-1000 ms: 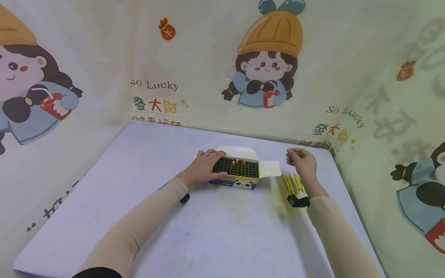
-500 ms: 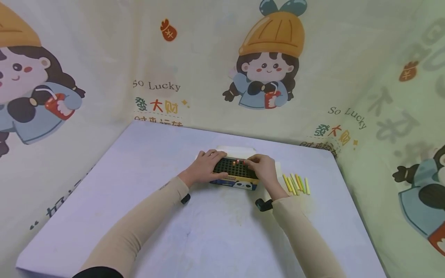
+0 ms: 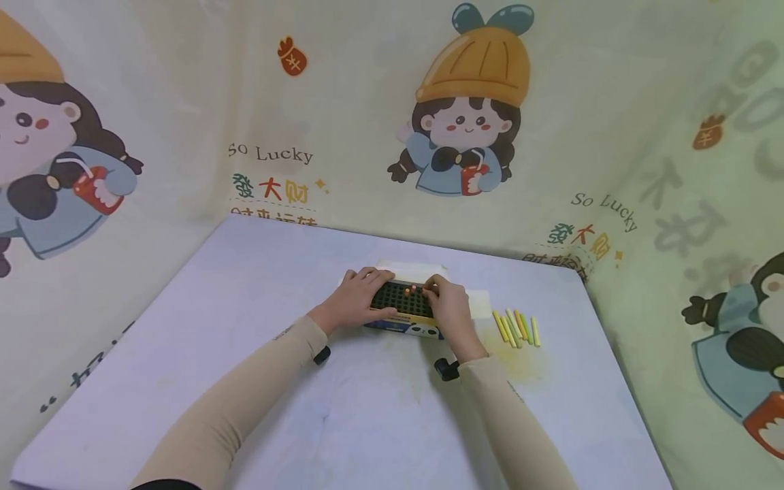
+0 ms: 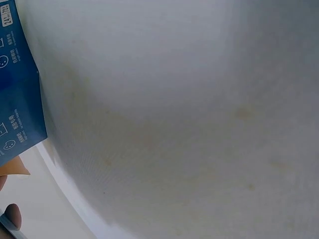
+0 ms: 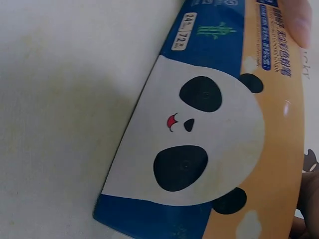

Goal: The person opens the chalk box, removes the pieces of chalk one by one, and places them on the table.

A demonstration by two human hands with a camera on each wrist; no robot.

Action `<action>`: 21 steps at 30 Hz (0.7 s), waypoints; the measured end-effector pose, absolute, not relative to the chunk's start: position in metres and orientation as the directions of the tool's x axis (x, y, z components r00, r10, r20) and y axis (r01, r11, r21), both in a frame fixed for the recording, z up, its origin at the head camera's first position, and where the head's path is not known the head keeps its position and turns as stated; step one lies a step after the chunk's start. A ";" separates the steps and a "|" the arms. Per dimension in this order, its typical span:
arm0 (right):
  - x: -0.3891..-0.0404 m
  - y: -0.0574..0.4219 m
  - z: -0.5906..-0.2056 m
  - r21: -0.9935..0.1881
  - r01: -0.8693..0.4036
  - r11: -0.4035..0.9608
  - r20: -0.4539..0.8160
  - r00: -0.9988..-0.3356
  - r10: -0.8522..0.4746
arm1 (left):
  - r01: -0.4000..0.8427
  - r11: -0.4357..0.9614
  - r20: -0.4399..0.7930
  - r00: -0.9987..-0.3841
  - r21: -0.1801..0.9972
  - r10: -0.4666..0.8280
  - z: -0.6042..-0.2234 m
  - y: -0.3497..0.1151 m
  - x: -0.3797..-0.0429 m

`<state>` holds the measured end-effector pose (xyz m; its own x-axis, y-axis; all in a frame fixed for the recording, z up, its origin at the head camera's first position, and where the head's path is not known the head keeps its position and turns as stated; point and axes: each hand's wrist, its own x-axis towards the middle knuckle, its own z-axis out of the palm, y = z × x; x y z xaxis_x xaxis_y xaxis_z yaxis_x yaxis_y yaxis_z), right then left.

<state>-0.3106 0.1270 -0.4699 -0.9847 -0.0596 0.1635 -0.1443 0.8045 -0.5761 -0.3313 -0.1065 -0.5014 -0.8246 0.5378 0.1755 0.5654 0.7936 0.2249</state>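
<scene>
A blue and yellow chalk box [image 3: 422, 330] with a panda face lies on the white table, its open side up, showing a black holder [image 3: 392, 297] full of round holes. My left hand [image 3: 350, 299] grips the box's left end, thumb along the front and fingers over the back edge. At the right part of the holder, my right hand [image 3: 452, 312] pinches a red chalk stick, mostly hidden by the fingertips. Just left of it, an orange chalk stick [image 3: 407, 292] and a pink chalk stick [image 3: 414, 288] poke out of the holes. The right wrist view shows the panda panel [image 5: 224, 124] up close.
Several yellow, green and orange chalk sticks [image 3: 516, 329] lie side by side on the table [image 3: 380, 422], right of the box. A white flap [image 3: 480, 304] spreads from the box's right end, another at its back. A printed curtain [image 3: 343, 122] hangs behind the table.
My right hand has moved left from above the loose chalk sticks to the holder, its fingertips now at the red stick. My left hand has stayed on the box.
</scene>
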 end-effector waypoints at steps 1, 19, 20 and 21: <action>-0.310 0.127 -0.471 -0.562 -0.160 0.811 0.175 -0.982 -0.072 | 0.566 0.791 0.176 -0.824 0.230 0.538 -0.501 -0.106 -0.331; -0.309 0.131 -0.476 -0.548 -0.229 0.804 0.230 -0.966 -0.118 | 0.555 0.791 0.185 -0.832 0.260 0.523 -0.504 -0.105 -0.330; -0.310 0.131 -0.476 -0.548 -0.233 0.804 0.236 -0.964 -0.119 | 0.554 0.791 0.185 -0.833 0.259 0.522 -0.503 -0.105 -0.330; -0.310 0.132 -0.476 -0.546 -0.239 0.803 0.245 -0.962 -0.120 | 0.553 0.792 0.186 -0.833 0.260 0.521 -0.503 -0.105 -0.330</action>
<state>-0.3101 0.1315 -0.4763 -0.9620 -0.1199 0.2452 -0.2391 0.8032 -0.5456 -0.3300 -0.1052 -0.5033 -0.8333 0.5205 0.1862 0.5527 0.7919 0.2596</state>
